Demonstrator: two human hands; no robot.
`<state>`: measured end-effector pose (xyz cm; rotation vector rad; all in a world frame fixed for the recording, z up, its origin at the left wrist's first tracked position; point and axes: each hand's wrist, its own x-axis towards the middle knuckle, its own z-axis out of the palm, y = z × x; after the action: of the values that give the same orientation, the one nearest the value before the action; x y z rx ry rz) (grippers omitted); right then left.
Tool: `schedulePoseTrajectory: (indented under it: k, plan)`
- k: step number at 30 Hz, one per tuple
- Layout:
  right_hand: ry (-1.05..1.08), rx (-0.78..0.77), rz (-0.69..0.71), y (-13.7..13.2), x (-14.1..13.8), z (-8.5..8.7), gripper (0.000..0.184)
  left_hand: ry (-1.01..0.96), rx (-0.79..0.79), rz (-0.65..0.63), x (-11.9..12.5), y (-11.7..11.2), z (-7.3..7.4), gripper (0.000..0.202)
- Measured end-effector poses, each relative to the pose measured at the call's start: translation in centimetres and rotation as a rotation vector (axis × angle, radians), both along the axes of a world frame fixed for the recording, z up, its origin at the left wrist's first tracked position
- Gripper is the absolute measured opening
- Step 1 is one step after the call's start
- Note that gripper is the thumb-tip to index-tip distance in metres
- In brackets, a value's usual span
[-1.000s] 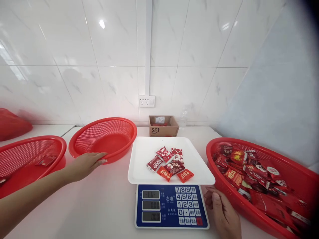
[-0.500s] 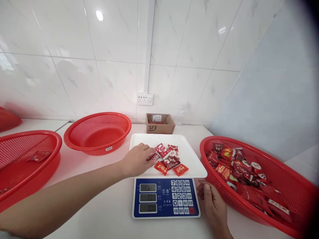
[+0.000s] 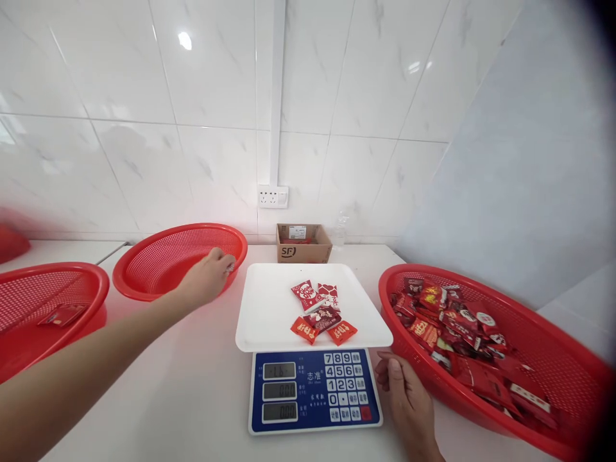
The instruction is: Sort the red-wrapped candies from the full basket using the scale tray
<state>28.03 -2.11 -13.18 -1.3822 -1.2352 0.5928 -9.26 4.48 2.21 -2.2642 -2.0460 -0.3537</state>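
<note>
Five packets [image 3: 323, 317] lie on the white tray [image 3: 267, 301] of the scale [image 3: 315, 420], and a sixth is pinched in the left hand [image 3: 208, 277], away to the tray's left. Only a small patterned corner of that held packet [image 3: 230, 267] shows past the fingertips; the fingers cover the rest, so its long axis cannot be told. The hand, narrowed around it, is over the right part of the middle basket [image 3: 154, 260] and hides some of its near rim; whether it touches the rim cannot be told. The right hand [image 3: 405, 394] is loosely curled beside the keypad; its palm is hidden, so I cannot tell whether it holds anything. The left basket [image 3: 48, 292] and a red bundle [image 3: 12, 244] are cut off by the left edge, and darkness swallows the far right of the filled basket [image 3: 539, 340]. A clear bottle [image 3: 341, 228] by the carton [image 3: 303, 253] is faint against the wall.

Half a second ago the left hand was on the tray, fingers at a dotted packet; that one is gone from the pile. The right hand has stayed by the keypad.

The two orange packets make a shallow V with its point toward the person. Behind them, the dark packet lies roughly crosswise, and the heart-patterned one runs away toward the wall.
</note>
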Motion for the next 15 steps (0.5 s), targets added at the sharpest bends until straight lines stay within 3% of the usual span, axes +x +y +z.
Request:
schedulePoseTrajectory:
  k: [2,4,8,10,12,15]
  plan:
    - [-0.008,0.001,0.003,0.0,0.0,-0.1,0.054,0.047,0.023,-0.03,-0.3,0.5,0.1,0.034]
    - [-0.017,-0.001,0.001,0.0,0.1,-0.1,0.054,0.084,0.019,-0.158,1.2,0.9,-0.1,0.036]
    - [-0.009,0.0,-0.032,-0.1,0.1,0.1,0.057,0.153,-0.091,-0.551,7.3,1.4,-0.9,0.058]
    - [0.001,0.0,-0.045,0.0,0.2,0.1,0.057,0.187,-0.158,-0.683,10.0,1.8,-1.1,0.065]
    - [0.012,0.001,-0.049,0.0,0.2,0.1,0.057,0.211,-0.204,-0.725,11.7,2.3,-1.2,0.065]
    - [0.023,0.0,-0.051,0.0,0.3,0.1,0.057,0.221,-0.222,-0.626,11.9,2.9,-1.0,0.052]
